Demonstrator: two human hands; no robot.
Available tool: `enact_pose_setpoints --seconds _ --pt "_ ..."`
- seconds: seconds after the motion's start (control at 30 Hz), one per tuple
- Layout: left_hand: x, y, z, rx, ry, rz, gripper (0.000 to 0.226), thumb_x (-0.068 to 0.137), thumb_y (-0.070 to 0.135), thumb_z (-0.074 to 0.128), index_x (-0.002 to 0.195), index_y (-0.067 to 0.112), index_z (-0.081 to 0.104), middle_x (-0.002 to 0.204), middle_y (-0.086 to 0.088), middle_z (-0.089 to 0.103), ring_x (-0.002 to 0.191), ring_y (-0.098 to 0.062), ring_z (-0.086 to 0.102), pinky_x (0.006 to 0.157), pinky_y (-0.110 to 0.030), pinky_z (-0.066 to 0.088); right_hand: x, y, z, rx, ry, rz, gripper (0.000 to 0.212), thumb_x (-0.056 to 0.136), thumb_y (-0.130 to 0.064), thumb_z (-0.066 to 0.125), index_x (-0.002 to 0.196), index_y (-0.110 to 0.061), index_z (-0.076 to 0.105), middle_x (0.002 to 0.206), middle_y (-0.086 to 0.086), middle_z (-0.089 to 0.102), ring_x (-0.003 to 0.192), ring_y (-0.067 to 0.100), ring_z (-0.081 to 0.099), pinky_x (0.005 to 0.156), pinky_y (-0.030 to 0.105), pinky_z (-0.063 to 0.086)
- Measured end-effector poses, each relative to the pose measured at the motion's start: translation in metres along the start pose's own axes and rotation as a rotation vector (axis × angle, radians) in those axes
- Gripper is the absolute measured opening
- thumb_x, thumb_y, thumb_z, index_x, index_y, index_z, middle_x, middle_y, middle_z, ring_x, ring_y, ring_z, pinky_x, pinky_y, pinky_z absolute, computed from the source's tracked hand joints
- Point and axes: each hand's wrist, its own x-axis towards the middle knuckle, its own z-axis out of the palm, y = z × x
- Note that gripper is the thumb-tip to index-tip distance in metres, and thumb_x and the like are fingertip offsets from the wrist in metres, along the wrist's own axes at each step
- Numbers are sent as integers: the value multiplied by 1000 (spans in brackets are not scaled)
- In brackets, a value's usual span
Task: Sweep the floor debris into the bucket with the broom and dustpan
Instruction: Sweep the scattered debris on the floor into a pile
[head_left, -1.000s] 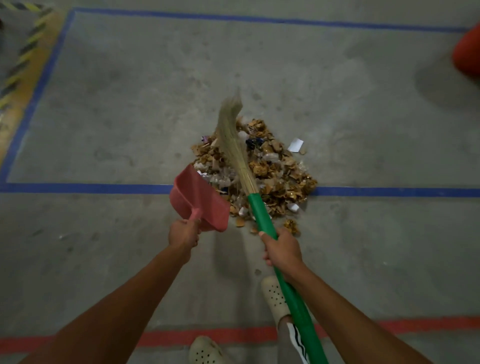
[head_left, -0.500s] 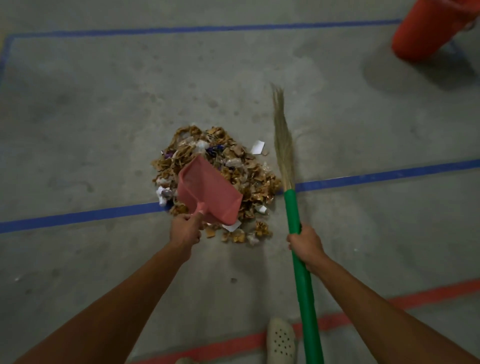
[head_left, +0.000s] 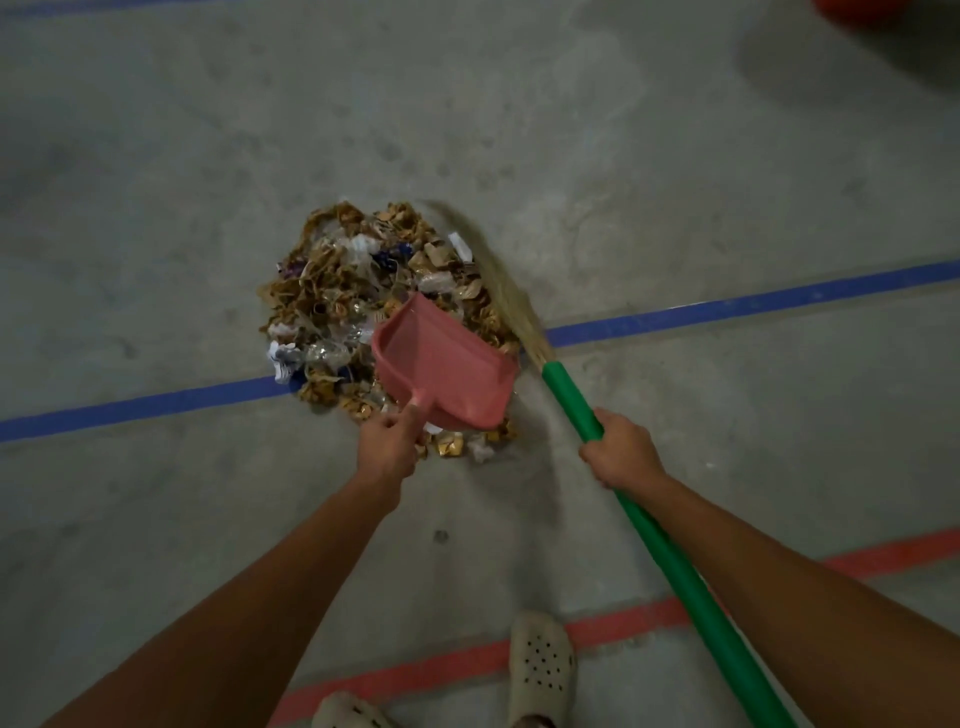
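Note:
A pile of debris (head_left: 343, 291), brown scraps with bits of white and clear wrapper, lies on the concrete floor across a blue line. My left hand (head_left: 387, 447) grips the handle of a pink dustpan (head_left: 447, 369), which sits tilted over the pile's near right part and looks empty. My right hand (head_left: 621, 449) grips the green handle of the broom (head_left: 571, 400). The broom's straw bristles (head_left: 504, 280) lie blurred along the pile's right edge. Only a sliver of the orange bucket (head_left: 883, 6) shows at the top right corner.
A blue floor line (head_left: 727, 309) runs across the middle and a red line (head_left: 441, 670) runs close to my feet. My pale perforated clogs (head_left: 543, 665) stand at the bottom. Bare concrete surrounds the pile on all sides.
The broom head has swung left from open floor onto the pile's right edge. The dustpan has come lower over the near right of the pile. The bucket has slid almost out of view.

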Motion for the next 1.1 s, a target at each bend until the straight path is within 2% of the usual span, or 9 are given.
enact_pose_setpoints --seconds 0.1,0.27,0.37,0.47,0.63,0.73,0.83,0.93,1.1 --pt "-15 -8 -10 21 32 -12 48 86 54 70 78 7 67 61 0 64 46 -11 42 39 -23 33 -18 18 5 27 50 -54 24 87 -20 62 109 -14 61 90 13 67 79 30 64 72 38 56" --pt "-26 -24 -50 90 129 -15 50 83 51 73 86 3 62 71 -10 65 42 -10 44 36 -23 33 -40 37 8 110 37 63 20 92 -30 61 99 -11 60 80 12 66 68 28 65 62 37 56" --pt "-30 -36 -80 150 136 -14 58 74 62 75 80 6 61 65 -7 65 41 -10 43 36 -22 33 -40 44 9 106 21 156 24 92 -29 60 99 -7 61 79 14 67 66 30 66 61 39 58" --pt "-33 -53 -109 198 147 -25 64 60 62 69 80 1 62 63 -10 66 42 -15 42 37 -19 30 -33 47 11 44 6 191 29 94 -33 57 106 -7 60 82 14 67 62 27 65 51 28 49" --pt "-28 -98 -145 233 175 -106 31 90 24 66 86 -7 63 67 -16 67 41 -16 41 35 -18 29 -18 44 27 -67 -15 152 43 99 -49 47 108 -8 57 83 13 65 56 24 64 41 22 38" --pt "-21 -121 -151 224 189 -116 24 92 20 64 81 -2 63 68 -17 67 40 -16 41 35 -18 29 -12 38 44 -137 -22 108 40 99 -47 47 106 -8 53 87 16 63 61 30 66 45 27 47" --pt "-15 -144 -158 205 221 -130 20 92 15 61 80 0 64 65 -17 67 36 -14 39 33 -17 26 -9 38 65 -201 -35 39 38 99 -44 47 107 -7 51 88 16 61 74 33 64 65 38 55" --pt "-10 -166 -168 191 257 -126 25 92 16 62 75 -1 65 64 -17 67 37 -16 38 33 -17 26 -9 43 88 -286 -26 -49 32 99 -41 48 101 -9 47 80 11 56 68 28 53 61 32 43" --pt "4 -184 -175 207 290 -152 24 92 14 59 76 -3 67 62 -13 68 41 -19 39 33 -18 28 -8 46 115 -296 -7 -92 39 99 -54 42 98 -15 45 71 5 52 61 24 53 54 31 40"
